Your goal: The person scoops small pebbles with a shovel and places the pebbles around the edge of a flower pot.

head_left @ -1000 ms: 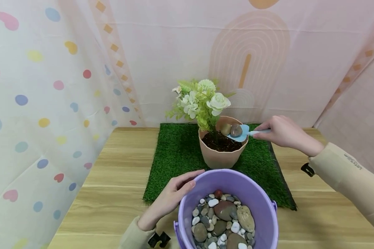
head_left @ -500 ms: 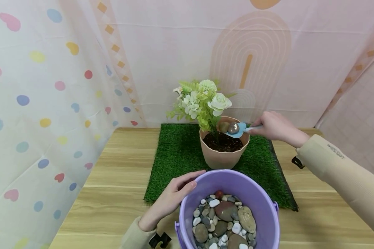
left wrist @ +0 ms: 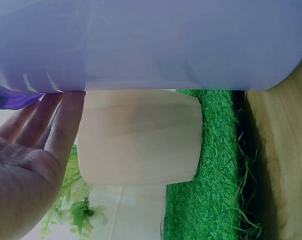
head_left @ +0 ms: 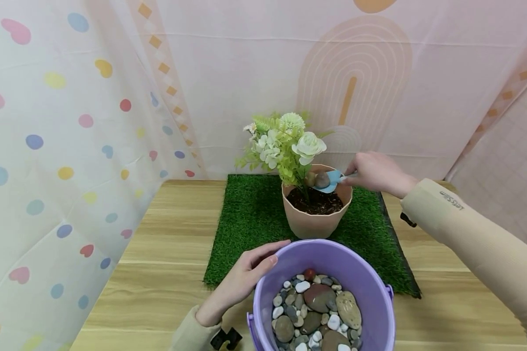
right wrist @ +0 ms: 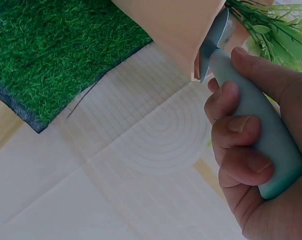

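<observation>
My right hand (head_left: pixel 377 170) grips the pale blue handle (right wrist: pixel 256 120) of a small garden trowel (head_left: pixel 332 181), fingers curled round it in the right wrist view. Two smooth stones, a brown one (head_left: pixel 322 180) and a tan one, lie on its blade. The blade reaches over the rim of a peach flower pot (head_left: pixel 312 225), above dark soil (head_left: pixel 320 204) and beside the stems of a white-flowered plant (head_left: pixel 308 146). My left hand (head_left: pixel 239 278) rests on the purple bucket (head_left: pixel 379 302), its fingers fairly straight against the outer wall and the thumb at the rim.
Pebbles and larger stones (head_left: pixel 318 297) cover the bucket's bottom. The pot stands on a green artificial grass mat (head_left: pixel 246 219) on a wooden table (head_left: pixel 158 273). A patterned cloth (head_left: pixel 246 73) hangs behind the table.
My right hand has moved left, carrying the trowel and its two stones farther in over the pot, close to the plant's stems. My left hand stays on the bucket.
</observation>
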A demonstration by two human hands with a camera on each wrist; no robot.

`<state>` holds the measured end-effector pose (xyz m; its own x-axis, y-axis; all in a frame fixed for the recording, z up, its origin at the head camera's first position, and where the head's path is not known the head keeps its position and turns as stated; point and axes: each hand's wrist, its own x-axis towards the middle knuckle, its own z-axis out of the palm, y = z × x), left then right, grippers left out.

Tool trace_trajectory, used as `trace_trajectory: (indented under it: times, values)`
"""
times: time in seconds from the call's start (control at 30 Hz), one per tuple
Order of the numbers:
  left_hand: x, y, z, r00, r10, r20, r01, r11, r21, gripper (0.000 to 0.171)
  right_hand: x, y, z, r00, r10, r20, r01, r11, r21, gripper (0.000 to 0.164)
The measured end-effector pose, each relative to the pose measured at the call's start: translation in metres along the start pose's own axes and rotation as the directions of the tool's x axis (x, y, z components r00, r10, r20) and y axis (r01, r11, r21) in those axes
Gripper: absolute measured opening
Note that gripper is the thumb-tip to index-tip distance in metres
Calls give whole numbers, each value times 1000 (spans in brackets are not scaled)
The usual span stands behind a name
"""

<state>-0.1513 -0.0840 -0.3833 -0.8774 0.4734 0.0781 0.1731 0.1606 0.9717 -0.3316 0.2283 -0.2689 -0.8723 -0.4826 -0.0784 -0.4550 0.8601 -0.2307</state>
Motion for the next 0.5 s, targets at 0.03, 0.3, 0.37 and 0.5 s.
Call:
trace_trajectory:
  times: [0.03,0.3,0.37,0.5]
  values:
    - [0,0,0,1000,0,0,0,1000,0,45,2,-2,0,1000,-2,3,2,1000,-9,19]
    - [-1,-2,1,1000,2,3,-2,1000,-6,45,13,-11,4,999,16,37,-13,997,-73,19]
    - [-1,-2,1,1000,3,2,-3,1000,-3,45,14,-13,5,999,12,34,-9,996,-85,19]
    - [-2,-2,1,1000,1,2,-1,1000,-2,45,14,-18,5,1000,-19,21,22,992,-127,17]
